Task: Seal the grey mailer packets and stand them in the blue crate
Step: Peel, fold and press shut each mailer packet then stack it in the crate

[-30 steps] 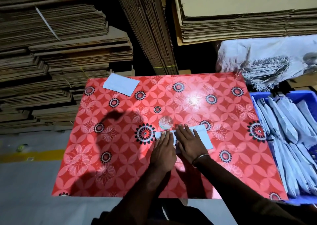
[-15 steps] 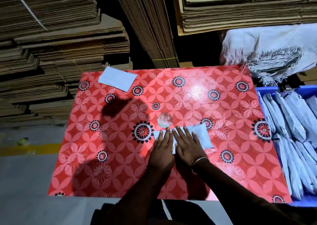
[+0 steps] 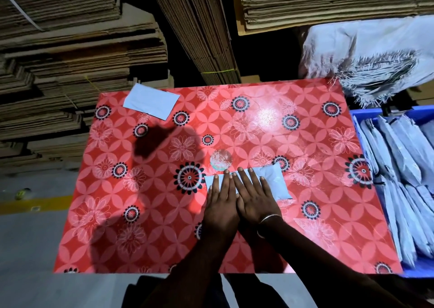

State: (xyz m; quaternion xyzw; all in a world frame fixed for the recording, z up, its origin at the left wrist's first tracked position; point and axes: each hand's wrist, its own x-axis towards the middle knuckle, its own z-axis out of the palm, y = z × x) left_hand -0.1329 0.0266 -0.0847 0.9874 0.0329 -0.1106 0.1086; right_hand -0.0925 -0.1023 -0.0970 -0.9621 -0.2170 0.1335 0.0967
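Note:
A grey mailer packet lies flat near the middle of the red flowered table. My left hand and my right hand lie side by side on its left part, fingers straight, pressing it down. The packet's right, bulging end shows beyond my right hand; the rest is hidden under my palms. At the right edge stands the blue crate, holding several grey packets on edge.
A second flat grey mailer lies at the table's far left corner. Stacks of flattened cardboard rise behind and to the left. A white woven sack with a bundle of mailers sits behind the crate.
Both hands stay pressed flat on the packet; they have shifted very little. The camera has tilted slightly, so the scene sits lower in view.

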